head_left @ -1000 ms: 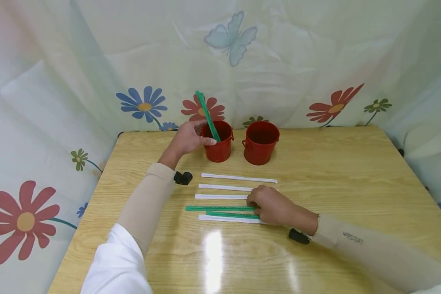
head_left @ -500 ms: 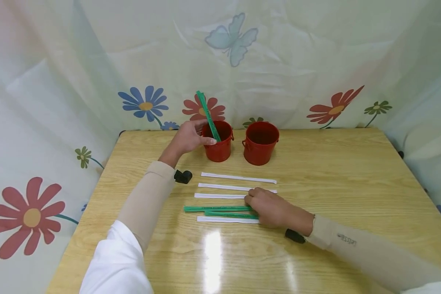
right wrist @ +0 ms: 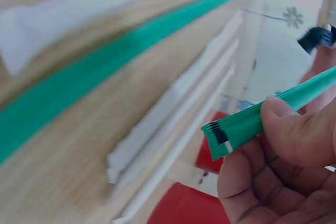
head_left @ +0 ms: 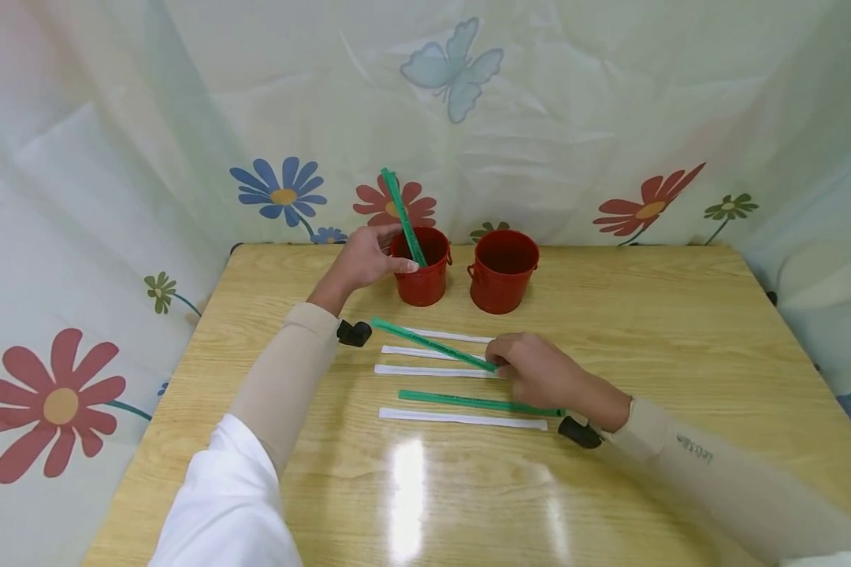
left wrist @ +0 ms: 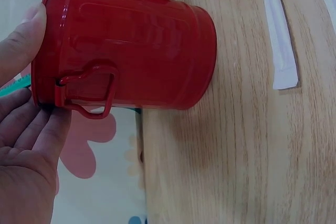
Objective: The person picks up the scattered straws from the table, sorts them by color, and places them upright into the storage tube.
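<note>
My left hand (head_left: 362,260) grips the rim of a small red metal bucket (head_left: 423,290), thumb at the front and fingers at the back. Green paper-wrapped straws (head_left: 400,209) lean upright inside that bucket. Over the middle of the table, my right hand (head_left: 542,372) pinches one end of another green wrapped straw (head_left: 432,344). In the right wrist view, thumb and fingers hold this straw (right wrist: 244,129) close to its crimped end. Below it lie a second green wrapped straw (head_left: 468,401) and several white wrapped straws (head_left: 425,371), roughly parallel on the wood.
A second red bucket (head_left: 503,287) stands right of the first, near the table's back edge. A flower-printed curtain (head_left: 560,157) hangs behind and beside the wooden table (head_left: 667,339). The left wrist view shows the bucket's wire handle (left wrist: 107,93) hanging at its side.
My right hand has picked up the upper green straw and moved it up and away from the lower one, now slanting over the white straws. The left hand keeps its grip on the bucket.
</note>
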### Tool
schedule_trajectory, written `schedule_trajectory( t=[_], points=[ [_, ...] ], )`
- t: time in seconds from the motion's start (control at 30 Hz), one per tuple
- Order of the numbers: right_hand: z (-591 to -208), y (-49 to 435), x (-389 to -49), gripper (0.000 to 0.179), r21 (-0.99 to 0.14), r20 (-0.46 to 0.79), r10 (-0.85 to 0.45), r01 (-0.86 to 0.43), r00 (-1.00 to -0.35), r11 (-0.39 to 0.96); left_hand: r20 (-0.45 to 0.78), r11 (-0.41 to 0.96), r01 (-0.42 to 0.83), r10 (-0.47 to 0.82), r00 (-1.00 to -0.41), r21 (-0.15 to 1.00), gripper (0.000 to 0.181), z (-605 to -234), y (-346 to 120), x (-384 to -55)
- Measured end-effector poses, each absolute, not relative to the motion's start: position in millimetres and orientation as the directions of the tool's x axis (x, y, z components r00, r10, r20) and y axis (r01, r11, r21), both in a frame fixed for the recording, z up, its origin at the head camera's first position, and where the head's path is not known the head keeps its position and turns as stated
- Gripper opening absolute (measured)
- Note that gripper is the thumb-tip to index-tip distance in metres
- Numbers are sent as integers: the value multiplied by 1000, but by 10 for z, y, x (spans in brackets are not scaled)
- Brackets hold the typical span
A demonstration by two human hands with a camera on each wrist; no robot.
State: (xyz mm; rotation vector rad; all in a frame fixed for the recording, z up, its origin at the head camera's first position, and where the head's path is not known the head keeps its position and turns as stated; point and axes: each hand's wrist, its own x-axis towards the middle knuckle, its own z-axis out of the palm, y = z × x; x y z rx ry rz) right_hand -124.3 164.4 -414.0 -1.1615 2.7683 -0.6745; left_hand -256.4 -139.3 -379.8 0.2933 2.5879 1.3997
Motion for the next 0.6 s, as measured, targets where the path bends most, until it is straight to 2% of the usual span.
schedule_trajectory(
  t=[0.33,0.6],
  points=[
    [-3891,1508,-1412,9,-616,178,-565,-539,-806,575,-52,535,102,265,-963,839,69,-3821,-1406,-2559],
    [-3769,1321,-1635,7,-722,251,-468,-486,-848,493,-56,543,103,268,-962,834,73,-3832,-1404,-2576]
  ],
)
